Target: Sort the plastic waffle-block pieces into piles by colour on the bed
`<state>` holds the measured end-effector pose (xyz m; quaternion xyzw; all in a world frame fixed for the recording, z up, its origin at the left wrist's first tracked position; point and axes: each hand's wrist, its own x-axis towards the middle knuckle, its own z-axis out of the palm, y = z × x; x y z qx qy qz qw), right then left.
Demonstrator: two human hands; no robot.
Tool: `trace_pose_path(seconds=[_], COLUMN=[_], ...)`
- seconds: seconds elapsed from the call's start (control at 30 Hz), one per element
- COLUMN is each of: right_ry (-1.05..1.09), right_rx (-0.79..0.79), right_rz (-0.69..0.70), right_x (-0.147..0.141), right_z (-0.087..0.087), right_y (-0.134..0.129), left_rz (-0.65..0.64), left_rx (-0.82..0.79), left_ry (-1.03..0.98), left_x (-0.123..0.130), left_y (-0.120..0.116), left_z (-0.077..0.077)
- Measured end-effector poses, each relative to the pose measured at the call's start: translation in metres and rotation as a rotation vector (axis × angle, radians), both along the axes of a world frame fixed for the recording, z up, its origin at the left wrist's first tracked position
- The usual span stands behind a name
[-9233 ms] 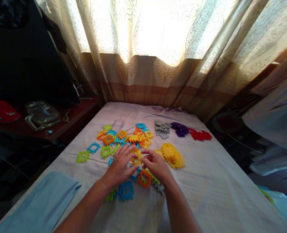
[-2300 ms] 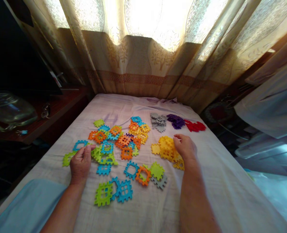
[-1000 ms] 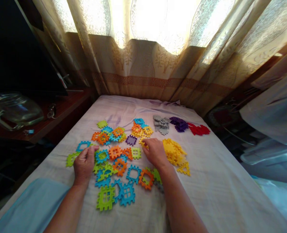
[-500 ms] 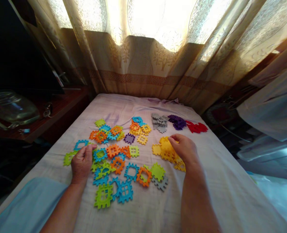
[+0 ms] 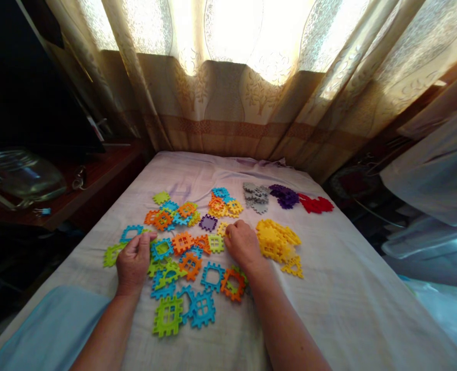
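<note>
your two hands are at work over one pale sheet (image 5: 348, 293). your right hand (image 5: 246, 248) is curled with its fingertips at one small yellow window piece (image 5: 222, 229); you can't tell from here whether they pinch it or only touch it. that piece lies just beside one loose purple piece (image 5: 208, 222) and one green window piece (image 5: 216, 243). your left hand (image 5: 132, 265) has its thumb and fingers drawn together by the mixed pieces, and whether anything is between them cannot be told. you have four one-colour piles, one each of yellow (image 5: 275, 241), gray (image 5: 256, 197), purple (image 5: 284, 196) and red (image 5: 315, 203), their pieces overlapping too much to count. nearest you lie one green frame (image 5: 158, 315) and two blue frames (image 5: 196, 315), overlapping.
</note>
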<state>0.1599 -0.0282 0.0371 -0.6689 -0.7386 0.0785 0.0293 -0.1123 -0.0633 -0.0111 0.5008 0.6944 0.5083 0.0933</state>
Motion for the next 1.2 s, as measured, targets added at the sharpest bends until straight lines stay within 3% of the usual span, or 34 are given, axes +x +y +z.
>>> trace_pose_path(seconds=[0.17,0.27,0.37,0.5,0.63,0.77,0.9,0.97,1.1,1.2], right_ry=[0.028,0.089,0.120,0.053,0.062,0.092,0.143,0.124,0.022,0.020], right_rx=[0.015,0.112,0.180,0.047,-0.041,0.113,0.189,0.184,0.078,0.033], right_rz=[0.066,0.099,-0.033,-0.336,-0.436,-0.325,-0.071,-0.004,-0.035,0.020], right_x=[0.000,0.017,0.056,0.114,0.134,0.107,0.053,0.026,-0.012,-0.025], right_z=[0.004,0.012,0.025,0.037,0.037,0.033,0.021,0.011,-0.003,-0.005], right_y=[0.000,0.000,-0.003,-0.010,-0.013,-0.008,0.014,0.031,0.062,0.062], left_rz=[0.001,0.001,-0.007,-0.006,-0.009,-0.006,-0.010,-0.013,-0.019,-0.023], left_rx=[0.018,0.036,0.044,0.041,0.040,0.029,0.026,0.024,0.022,0.033], left_ry=[0.016,0.018,0.016,0.024,0.031,0.039,0.006,-0.014,-0.030,-0.039], left_x=[0.000,0.000,0.001,0.002,0.002,0.000,0.000,0.001,0.001,0.002], left_y=[0.001,0.002,0.002,0.001,0.000,0.001,0.001,0.001,0.001,0.002], left_z=[0.000,-0.001,-0.001,0.001,0.001,0.001,0.001,0.002,0.003,0.004])
